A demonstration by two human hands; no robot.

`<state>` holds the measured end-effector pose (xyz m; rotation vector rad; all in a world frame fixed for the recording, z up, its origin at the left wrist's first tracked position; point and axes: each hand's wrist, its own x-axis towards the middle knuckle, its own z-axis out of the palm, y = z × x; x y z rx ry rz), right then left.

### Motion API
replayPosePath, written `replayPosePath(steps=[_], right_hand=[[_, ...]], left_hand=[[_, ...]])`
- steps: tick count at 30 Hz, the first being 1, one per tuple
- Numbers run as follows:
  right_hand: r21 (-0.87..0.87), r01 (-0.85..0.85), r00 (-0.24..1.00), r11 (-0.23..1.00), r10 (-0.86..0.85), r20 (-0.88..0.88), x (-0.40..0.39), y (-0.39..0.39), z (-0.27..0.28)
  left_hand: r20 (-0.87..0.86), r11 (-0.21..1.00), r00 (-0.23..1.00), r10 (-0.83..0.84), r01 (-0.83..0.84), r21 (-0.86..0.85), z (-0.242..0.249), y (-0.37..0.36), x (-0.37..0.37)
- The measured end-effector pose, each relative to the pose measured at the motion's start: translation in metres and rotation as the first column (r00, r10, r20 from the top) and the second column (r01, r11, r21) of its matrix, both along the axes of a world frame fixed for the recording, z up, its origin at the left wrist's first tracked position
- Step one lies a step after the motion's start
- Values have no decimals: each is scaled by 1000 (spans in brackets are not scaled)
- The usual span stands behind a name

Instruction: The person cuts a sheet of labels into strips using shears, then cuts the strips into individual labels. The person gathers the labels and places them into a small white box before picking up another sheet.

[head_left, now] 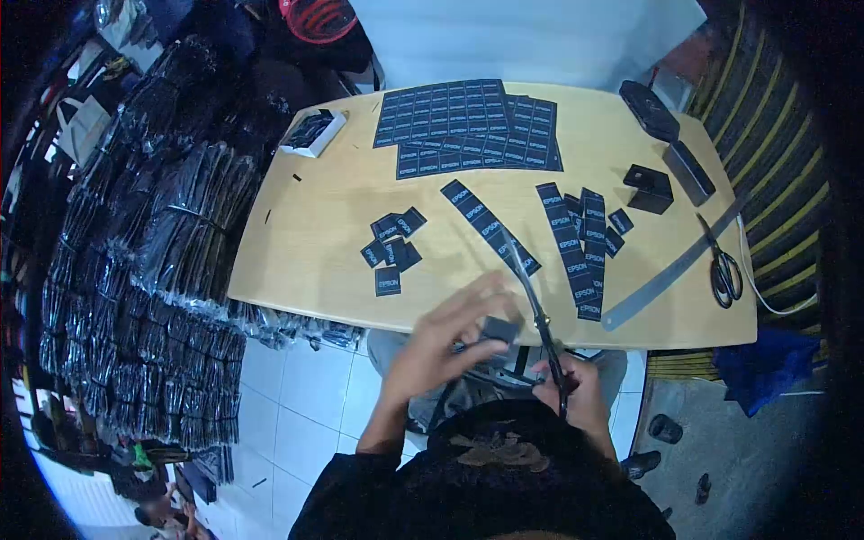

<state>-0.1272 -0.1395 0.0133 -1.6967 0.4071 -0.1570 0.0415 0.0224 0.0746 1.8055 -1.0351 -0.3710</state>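
Observation:
My left hand point(441, 340), blurred by motion, is at the table's front edge with a small dark square label point(498, 330) between thumb and fingers. My right hand point(580, 394) is closed round the handles of a pair of scissors point(541, 319). Their blades point up and away over the table, the tip over a black strip of EPSON labels point(477, 214). To the left lie several cut square labels point(388, 281) in a loose pile. More label strips point(565, 245) and a few small cut pieces lie to the right.
Uncut label sheets point(450, 112) are stacked at the table's far side. A steel ruler point(666, 277), second scissors point(723, 274), black holders point(648, 189) and a black case point(648, 110) stand right. A small white box point(313, 133) sits left. Bundled dark packages point(193, 220) pile up beyond.

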Motion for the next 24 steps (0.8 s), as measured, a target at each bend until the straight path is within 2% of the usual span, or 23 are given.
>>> replayPosePath(steps=[3, 4, 6, 8, 9, 10, 12, 13, 14, 16, 17, 19, 20, 21, 22, 23, 24], right_hand=[[166, 25, 998, 986, -33, 47, 7, 9, 16], [164, 20, 998, 986, -29, 49, 8, 9, 13], [84, 33, 985, 996, -47, 164, 9, 9, 6], [65, 33, 982, 997, -45, 184, 12, 8, 14], [34, 36, 978, 999, -43, 203, 12, 7, 16], [4, 40, 974, 999, -40, 222, 13, 7, 18], [-21, 47, 971, 999, -40, 235, 17, 5, 21], [-45, 51, 968, 998, -39, 247, 19, 4, 23], [-47, 50, 968, 998, -37, 249, 20, 3, 26], [-30, 10, 985, 1000, -5, 171, 21, 2, 32], [-30, 10, 985, 999, -4, 170, 21, 1, 31], [-75, -73, 977, 995, 86, 194, 19, -5, 27], [-78, -66, 978, 995, 80, 191, 17, -8, 26], [3, -150, 966, 989, 146, 212, 14, -12, 25], [82, -234, 948, 969, 209, 239, 11, -16, 23], [142, -302, 925, 943, 253, 284, 8, -19, 13], [142, -291, 929, 946, 244, 277, 4, -21, 14]], left_hand=[[-55, 994, 996, -69, 64, -84, -2, -11, -20], [-91, 994, 993, -72, 64, -88, -3, -13, -22], [-126, 993, 989, -76, 64, -94, -7, -14, -24], [-118, 978, 989, -88, 63, -198, -15, -14, -25], [-302, 976, 947, -110, 45, -215, -16, -12, -29], [-300, 975, 948, -110, 44, -216, -21, -10, -32], [-387, 914, 898, -211, 41, -403, -32, -6, -36], [-416, 906, 888, -196, 2, -423, -30, -7, -40], [-414, 905, 889, -196, 2, -424, -31, -5, -41], [-474, 978, 865, -163, 77, -195, -30, 0, -42], [-496, 964, 854, -155, 21, -264, -25, -3, -45], [-456, 963, 878, -142, 16, -269, -28, -4, -43], [-415, 962, 901, -127, 9, -274, -29, -5, -43], [-341, 963, 939, -54, -41, -266, -28, -6, -43], [-344, 962, 937, -63, -34, -270, -26, -6, -40], [-276, 971, 961, -18, -49, -233, -24, -4, -36], [-207, 979, 978, 24, -66, -195, -23, -2, -33]])
